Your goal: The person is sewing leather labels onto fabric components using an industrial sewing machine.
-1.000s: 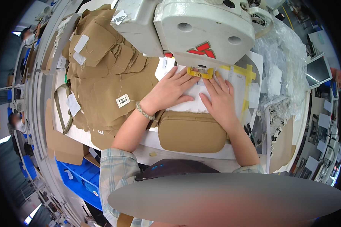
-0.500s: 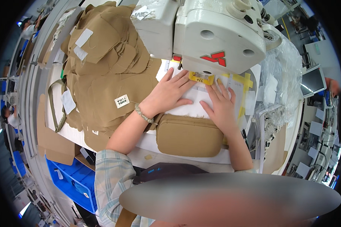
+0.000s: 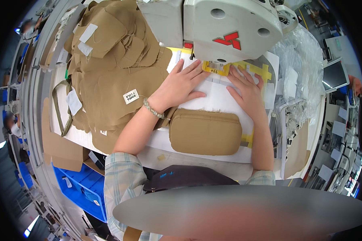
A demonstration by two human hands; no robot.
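Observation:
My left hand (image 3: 178, 86) lies with fingers spread on a white sheet (image 3: 213, 96), its fingertips at the base of a white sewing machine (image 3: 233, 20), left of a yellow-framed clear piece (image 3: 217, 70). Right of that piece, my right hand (image 3: 247, 90) has spread fingers touching the sheet and yellow tape (image 3: 265, 72). Both hands look empty. A tan, rounded rectangular fabric piece (image 3: 205, 132) lies between my forearms, nearer my body.
A tall pile of tan fabric pieces (image 3: 108, 92) covers the left, beside an olive strap (image 3: 57, 104). A blue crate (image 3: 76, 188) and cardboard box (image 3: 62, 150) sit lower left. Crumpled plastic wrap (image 3: 293, 64) is at right. Blurred co-workers (image 3: 16, 126) appear far left.
My right hand has shifted a little to the right, away from the yellow-framed piece's middle. My left hand stays spread in about the same place. The camera view has shifted slightly.

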